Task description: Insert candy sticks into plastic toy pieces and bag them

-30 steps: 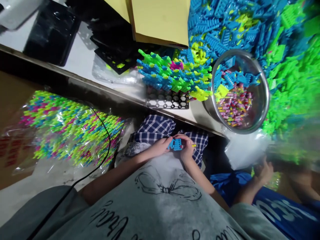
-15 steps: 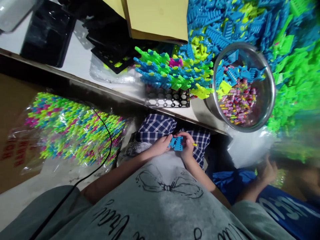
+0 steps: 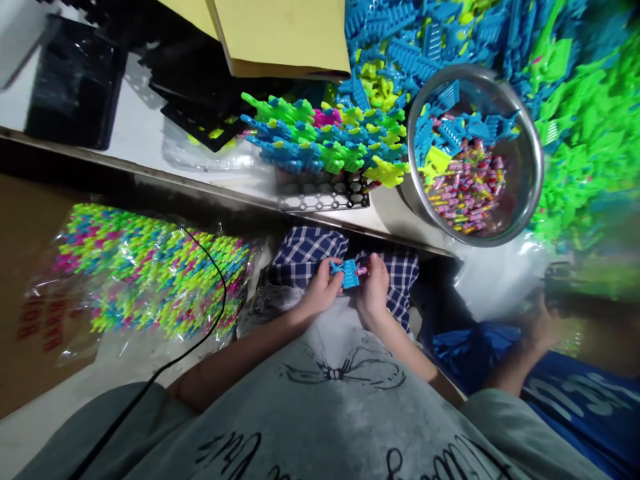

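Above my lap, my left hand (image 3: 324, 288) pinches a blue plastic piece (image 3: 350, 274) with comb-like ridges. My right hand (image 3: 375, 283) is closed on a small pink crayon-like piece (image 3: 361, 271), whose end meets the right side of the blue piece. Whether the pink end goes inside the blue piece I cannot tell. On the bench, a metal bowl (image 3: 534, 193) holds more pink and yellow crayon-like pieces (image 3: 470, 193) and several blue pieces (image 3: 453, 137). Left of the bowl, coloured plastic figures (image 3: 325, 137) stand in rows over a black perforated rack (image 3: 325, 200).
Heaps of blue parts (image 3: 400, 40) and green parts (image 3: 595, 133) cover the bench's back right. A yellow box (image 3: 285, 40) and a black tray (image 3: 75, 87) lie farther left. Bagged figures (image 3: 155, 267) rest lower left, crossed by a black cable (image 3: 220, 293). Another person's hand (image 3: 543, 327) is at right.
My right hand has turned, and the pink piece now shows between it and the blue piece. The yellow tip beyond that hand is no longer seen. The view has shifted slightly.
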### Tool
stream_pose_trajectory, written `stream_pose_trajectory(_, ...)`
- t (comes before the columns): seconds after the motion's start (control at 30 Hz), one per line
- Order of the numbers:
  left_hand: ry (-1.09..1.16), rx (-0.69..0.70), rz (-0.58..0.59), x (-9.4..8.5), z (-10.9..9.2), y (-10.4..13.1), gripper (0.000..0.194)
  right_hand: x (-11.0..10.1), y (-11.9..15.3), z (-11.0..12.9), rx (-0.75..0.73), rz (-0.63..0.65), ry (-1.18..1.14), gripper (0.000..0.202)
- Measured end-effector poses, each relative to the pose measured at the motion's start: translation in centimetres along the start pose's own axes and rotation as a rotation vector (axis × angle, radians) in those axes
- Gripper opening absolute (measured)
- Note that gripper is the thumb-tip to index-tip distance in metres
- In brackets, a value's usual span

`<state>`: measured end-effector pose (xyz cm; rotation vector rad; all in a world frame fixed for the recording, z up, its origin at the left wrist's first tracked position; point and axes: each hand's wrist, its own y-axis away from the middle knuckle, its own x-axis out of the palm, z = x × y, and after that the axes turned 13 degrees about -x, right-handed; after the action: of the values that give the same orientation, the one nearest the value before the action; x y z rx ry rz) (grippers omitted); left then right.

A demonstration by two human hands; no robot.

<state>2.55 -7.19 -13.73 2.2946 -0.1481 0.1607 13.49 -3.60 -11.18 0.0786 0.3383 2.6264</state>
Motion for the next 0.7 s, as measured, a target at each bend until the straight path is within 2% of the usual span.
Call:
stream_pose_trajectory(0.1, -0.085, 0.209, -0.026, -0.1, 0.1, 0.2, 0.047, 1.0, 0.1, -0.4, 0.114, -0.069, -0.064, 0.032)
stream_pose_trajectory(0.17, -0.184, 0.305, -0.053, -0.2, 0.4, 0.1, 0.051, 1.6, 0.0, -0.6, 0.217, -0.072, -0.084, 0.032)
stream_pose_trajectory(0.3, -0.377, 0.404, -0.069, -0.5, 1.0, -0.3, 0.043, 1.6, -0.7, -0.6, 0.298, 0.053, -0.08, 0.038)
stream_pose_trajectory(0.43, -0.481, 0.518, 0.02, -0.6, 1.0, -0.5, 0.043, 0.5, -1.7, -0.5, 0.12, 0.302, 0.031, 0.048)
stream_pose_trajectory(0.5, -0.449, 0.562, 0.082, -0.5, 0.8, -0.5, 0.047, -0.1, -2.2, -0.3, -0.009, 0.355, 0.081, 0.05)
stream_pose_trajectory(0.57, -0.294, 0.575, 0.105, -0.3, 0.6, -0.4, 0.049, -0.5, -2.5, 0.0, -0.111, 0.36, 0.06, 0.05)
stream_pose_trajectory(0.63, -0.097, 0.496, 0.032, -0.2, 0.4, -0.6, 0.046, -0.6, -2.7, 0.5, -0.193, 0.354, -0.019, 0.049)
stream_pose_trajectory(0.7, 0.006, 0.384, -0.076, -0.2, 0.2, -0.8, 0.036, -0.7, -2.7, 1.0, -0.26, 0.336, -0.076, 0.047)
